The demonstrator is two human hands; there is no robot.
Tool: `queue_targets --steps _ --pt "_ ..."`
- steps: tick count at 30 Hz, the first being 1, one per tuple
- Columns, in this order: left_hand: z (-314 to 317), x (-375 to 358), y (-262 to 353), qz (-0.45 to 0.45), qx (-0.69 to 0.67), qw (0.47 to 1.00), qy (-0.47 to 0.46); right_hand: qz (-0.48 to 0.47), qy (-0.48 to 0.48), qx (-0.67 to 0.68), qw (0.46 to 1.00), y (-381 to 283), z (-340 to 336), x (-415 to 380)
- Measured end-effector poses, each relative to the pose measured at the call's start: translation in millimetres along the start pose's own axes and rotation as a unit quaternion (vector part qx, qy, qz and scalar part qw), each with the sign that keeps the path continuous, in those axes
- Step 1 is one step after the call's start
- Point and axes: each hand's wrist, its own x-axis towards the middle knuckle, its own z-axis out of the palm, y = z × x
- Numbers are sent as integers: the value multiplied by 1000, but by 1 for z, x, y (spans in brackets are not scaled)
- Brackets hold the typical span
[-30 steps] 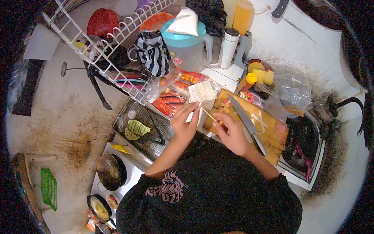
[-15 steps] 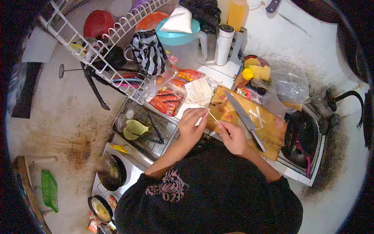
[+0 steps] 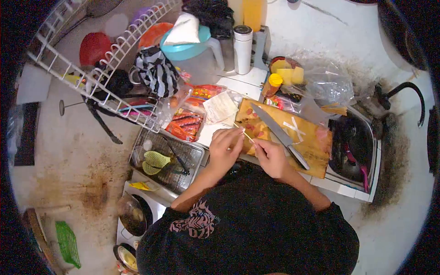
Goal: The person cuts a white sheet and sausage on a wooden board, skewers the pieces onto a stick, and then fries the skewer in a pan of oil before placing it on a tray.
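Observation:
A thin wooden skewer (image 3: 248,137) runs slantwise between my two hands, in front of the cutting board (image 3: 316,160). My left hand (image 3: 224,146) pinches its upper part, and a tip shows beyond the fingers. The lower end is gripped by my right hand (image 3: 271,158). Something small and pale shows at the left fingertips, too small to name. On the board lie a large knife (image 3: 279,133), pale crossed strips (image 3: 294,128) and several small reddish slices (image 3: 261,134). Packed red sausages (image 3: 185,124) and a paper sheet (image 3: 221,108) lie to the left.
Left stand a wire-racked tray (image 3: 178,176) with a yellow-green strainer (image 3: 156,162) and a stove with pans (image 3: 133,213). A white dish rack (image 3: 105,87) juts in above. Behind are a turquoise-lidded pitcher (image 3: 188,48) and white flask (image 3: 243,50). A sink (image 3: 353,151) lies right.
The view has shifted, so the surroundings sit further left and slightly higher. Both hands stay on the skewer, with more of its tip now showing past my left fingers.

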Motion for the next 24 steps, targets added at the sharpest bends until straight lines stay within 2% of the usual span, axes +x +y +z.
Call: queue_targets --steps 3,5,7,8,9,12,13,15,17,19,22,24 --pt "4 -1 -8 -31 3 999 -23 -32 71 -57 995 27 -17 -7" --pt "4 2 -11 -54 16 998 -27 -63 121 -145 980 73 -37 -11" --pt "9 2 -25 -79 27 994 -70 59 95 -288 951 97 -71 -15" --pt "14 1 -34 -92 33 991 -92 60 128 -300 943 115 -83 -23" --pt "19 1 -42 -69 50 989 -118 59 161 -312 934 137 -91 -29" --pt "44 2 -56 -28 61 985 -157 38 231 -320 918 162 -103 -38" --pt "49 5 -51 -44 58 982 -172 29 250 -317 914 166 -106 -39" --pt "60 11 -37 -77 52 975 -203 48 230 -434 870 169 -106 -34" --pt "71 10 -43 -55 72 974 -207 66 200 -470 857 165 -103 -30" --pt "78 8 -52 -44 78 972 -217 83 164 -428 885 144 -98 -26" --pt "77 8 -55 -55 69 968 -236 -14 202 -329 922 147 -81 -16" --pt "73 10 -51 -69 66 966 -239 -5 210 -296 932 147 -74 -4"
